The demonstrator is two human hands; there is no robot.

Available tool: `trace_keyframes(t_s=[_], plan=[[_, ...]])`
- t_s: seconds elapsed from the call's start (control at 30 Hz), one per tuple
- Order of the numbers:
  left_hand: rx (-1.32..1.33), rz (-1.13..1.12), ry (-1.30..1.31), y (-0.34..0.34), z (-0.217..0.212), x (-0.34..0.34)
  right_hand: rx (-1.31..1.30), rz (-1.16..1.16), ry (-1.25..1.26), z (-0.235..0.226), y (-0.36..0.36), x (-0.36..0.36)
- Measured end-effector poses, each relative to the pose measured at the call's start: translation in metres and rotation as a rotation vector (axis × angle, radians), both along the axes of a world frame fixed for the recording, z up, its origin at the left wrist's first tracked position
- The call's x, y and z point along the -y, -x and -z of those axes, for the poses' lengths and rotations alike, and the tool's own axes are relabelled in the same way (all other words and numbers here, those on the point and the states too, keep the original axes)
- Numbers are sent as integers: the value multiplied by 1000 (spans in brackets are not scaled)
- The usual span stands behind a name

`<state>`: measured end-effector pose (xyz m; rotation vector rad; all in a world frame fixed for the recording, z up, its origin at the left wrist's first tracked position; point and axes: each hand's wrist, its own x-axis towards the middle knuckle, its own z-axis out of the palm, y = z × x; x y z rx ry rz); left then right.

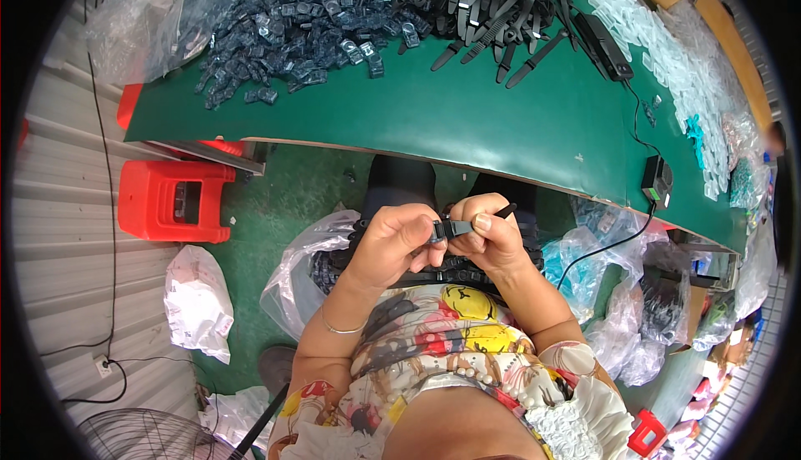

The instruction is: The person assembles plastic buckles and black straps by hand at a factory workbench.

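Note:
Above my lap, both hands are brought together around one small piece of work. My left hand [392,243] pinches a small smoky-blue clear plastic buckle [436,231] between thumb and fingers. A black ribbed strap [455,228] runs from it into my right hand [494,233], whose thumb and fingers are closed on it. The strap's dark tip sticks out past the right fingers. Fingers hide how far the strap sits in the buckle. Below the hands, more black straps [450,276] lie across my lap, beside an open clear plastic bag [288,272].
On the green table [375,110] lie a heap of smoky-blue plastic pieces [292,30], a heap of black straps [492,1] and many clear pieces [667,60]. A cable joins a black device [602,47] and an adapter [657,180]. A red stool [158,201] stands left.

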<state>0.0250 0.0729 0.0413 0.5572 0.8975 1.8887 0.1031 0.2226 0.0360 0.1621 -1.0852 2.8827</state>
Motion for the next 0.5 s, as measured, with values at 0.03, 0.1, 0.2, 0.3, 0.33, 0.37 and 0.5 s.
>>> trace_keyframes(t_s=[0.03,0.1,0.2,0.3,0.33,0.37,0.5], plan=[[36,-6,-10,0,1,0,0,0,0,0,0,0],[71,-11,-21,0,4,0,29,57,-52,-1,0,1],[226,-123,-134,2,11,-2,49,100,-126,3,-2,-3],[410,-204,-238,1,11,-6,94,180,-445,2,-3,-2],[492,-222,-306,-1,9,-9,78,171,-591,3,-4,-5],[491,-223,-307,-1,10,-10,76,170,-591,2,-3,-4],[465,-336,-227,-3,5,-14,-95,242,-880,1,4,-2]])
